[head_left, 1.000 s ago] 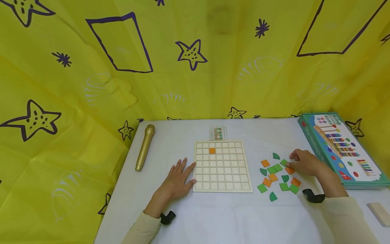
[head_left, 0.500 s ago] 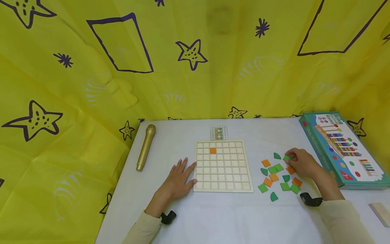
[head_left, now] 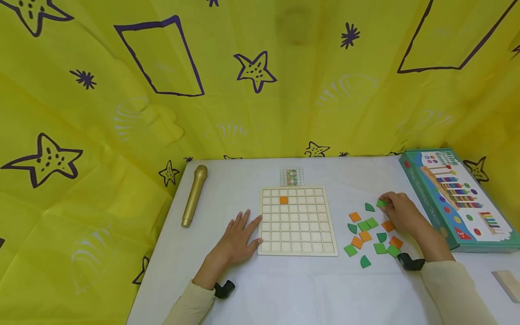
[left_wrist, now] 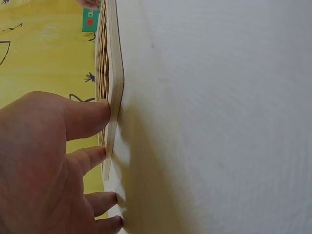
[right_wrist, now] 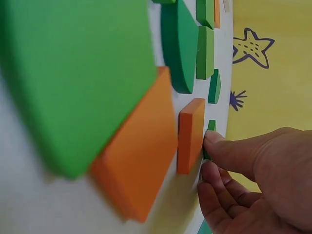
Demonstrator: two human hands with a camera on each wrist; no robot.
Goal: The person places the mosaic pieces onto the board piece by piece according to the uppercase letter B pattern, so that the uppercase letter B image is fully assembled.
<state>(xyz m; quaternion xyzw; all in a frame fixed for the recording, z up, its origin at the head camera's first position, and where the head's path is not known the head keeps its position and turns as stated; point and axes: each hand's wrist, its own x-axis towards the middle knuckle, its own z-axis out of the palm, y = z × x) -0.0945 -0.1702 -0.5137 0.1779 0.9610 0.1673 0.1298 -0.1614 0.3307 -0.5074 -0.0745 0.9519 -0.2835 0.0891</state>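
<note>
My left hand (head_left: 233, 241) lies with spread fingers at the left edge of the wooden grid board (head_left: 298, 217). In the left wrist view, thumb and index finger touch the board's side (left_wrist: 116, 83); the other fingertips rest on the tabletop. One orange square tile (head_left: 283, 200) sits in a cell of the board's second row. Between thumb and fingers, my right hand (head_left: 402, 214) pinches a green square tile (head_left: 381, 203) at the far side of the loose tiles. The right wrist view shows only a narrow part of this tile (right_wrist: 212, 126), beyond an orange tile (right_wrist: 192, 136).
Loose orange squares (head_left: 355, 217), green squares (head_left: 350, 251) and dark green quarter-circles (head_left: 365, 261) lie right of the board. A patterned card (head_left: 291, 176) is behind it. A gold microphone (head_left: 194, 196) lies left, a game box (head_left: 463, 203) right, a wooden block (head_left: 506, 285) near the right edge.
My right hand has taken hold of the green square tile and shifted it slightly away from me, towards the back of the table. The left hand stays in place at the board.
</note>
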